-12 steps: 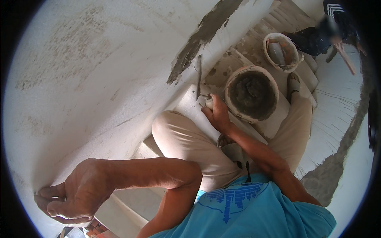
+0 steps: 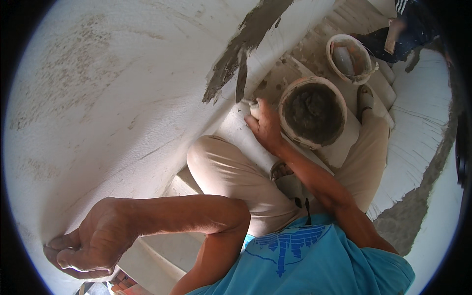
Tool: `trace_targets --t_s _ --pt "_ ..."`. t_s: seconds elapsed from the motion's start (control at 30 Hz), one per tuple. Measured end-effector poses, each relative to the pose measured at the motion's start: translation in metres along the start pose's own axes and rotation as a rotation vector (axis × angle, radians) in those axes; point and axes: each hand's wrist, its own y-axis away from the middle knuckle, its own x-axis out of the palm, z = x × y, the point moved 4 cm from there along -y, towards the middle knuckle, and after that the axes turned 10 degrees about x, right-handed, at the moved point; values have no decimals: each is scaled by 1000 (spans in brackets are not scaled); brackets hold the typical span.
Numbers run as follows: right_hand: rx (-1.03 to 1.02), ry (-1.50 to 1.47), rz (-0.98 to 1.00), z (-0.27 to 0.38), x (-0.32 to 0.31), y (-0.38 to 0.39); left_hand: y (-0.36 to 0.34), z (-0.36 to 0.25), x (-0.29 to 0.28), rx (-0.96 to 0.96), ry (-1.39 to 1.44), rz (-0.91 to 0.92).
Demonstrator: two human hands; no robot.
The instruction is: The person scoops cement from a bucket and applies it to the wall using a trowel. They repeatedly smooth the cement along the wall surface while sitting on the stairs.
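My right hand (image 2: 266, 125) is closed round the light handle of a trowel (image 2: 241, 77). The trowel's narrow grey blade stands edge-on at the lower part of a dark mortar strip (image 2: 223, 76) on the white wall (image 2: 147, 88). Just to the right of that hand is a bucket (image 2: 286, 129) of thick grey mortar (image 2: 314, 109). Far to the left, my left hand (image 2: 101, 241) is at the wall with its fingers loosely bent and apart. Nothing shows in it; its fingertips seem to rest on the wall.
Beyond the mortar bucket stands a second bucket (image 2: 368, 73) with a tool in it. Another person (image 2: 418, 29) is at the top right, with a wooden-looking tool (image 2: 392, 37). Steps (image 2: 346, 147) run beneath me. Bricks (image 2: 123, 283) lie at the bottom left.
My right hand has moved up and slightly left with the trowel, whose blade now overlaps the mortar strip. My left hand stays in place. The other person's tool has shifted upward and left.
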Motion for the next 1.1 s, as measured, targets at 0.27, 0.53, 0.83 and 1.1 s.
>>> trace_targets --t_s 0.27,0.53,0.83,1.1 --pt "-5 -52 156 2 -3 38 -4 2 -7 19 -10 5" --pt "11 -231 -25 21 5 3 3 7 -7 11 -4 -6" --pt "43 -66 -19 31 31 3 6 10 -9 -3 -8 8" --pt "144 77 296 1 38 37 7 9 -10 2 -14 -2"
